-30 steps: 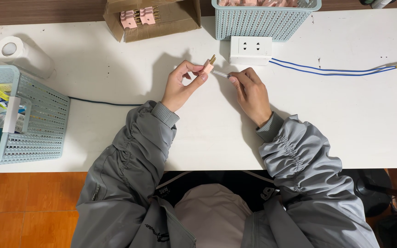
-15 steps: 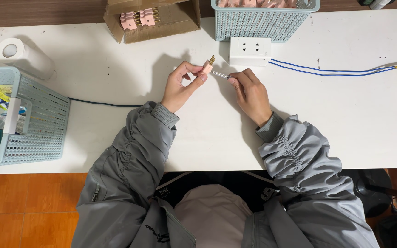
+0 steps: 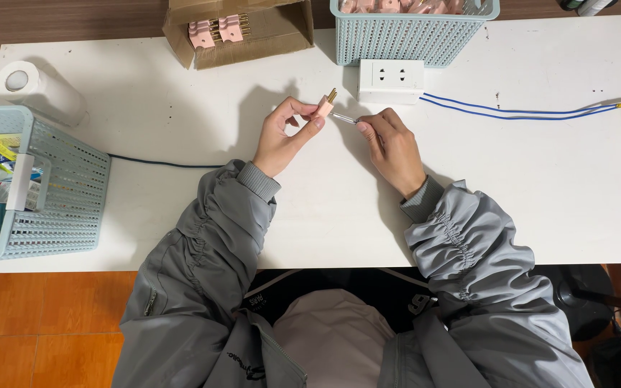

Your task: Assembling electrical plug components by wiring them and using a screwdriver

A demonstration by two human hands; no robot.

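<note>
**Pink plug pinched over the white table, slim tool at its side**

Our left hand (image 3: 287,138) pinches a small pink plastic plug with brass prongs (image 3: 324,106) between thumb and fingertips, prongs pointing away from us. Our right hand (image 3: 394,147) is closed around a thin metal-tipped tool (image 3: 344,118), whose tip meets the near side of the plug; we cannot tell whether it is a screwdriver or a probe. The plug is held in the air just in front of the white rectangular two-outlet socket box (image 3: 391,80), a little to its left.

We judge the plug light and rigid, its smooth shell a bit slippery. The flat sides of the body look like the best hold, away from the prongs.

Right of the socket box, a pair of thin blue wires (image 3: 512,111) runs along the white table (image 3: 181,108). Just behind the box stands a pale teal plastic mesh basket (image 3: 415,32). Further left of the box, an open brown cardboard carton (image 3: 267,32) holds more pink plugs. Far to the left stand a white paper roll (image 3: 37,90) and a second teal basket (image 3: 59,194).
</note>
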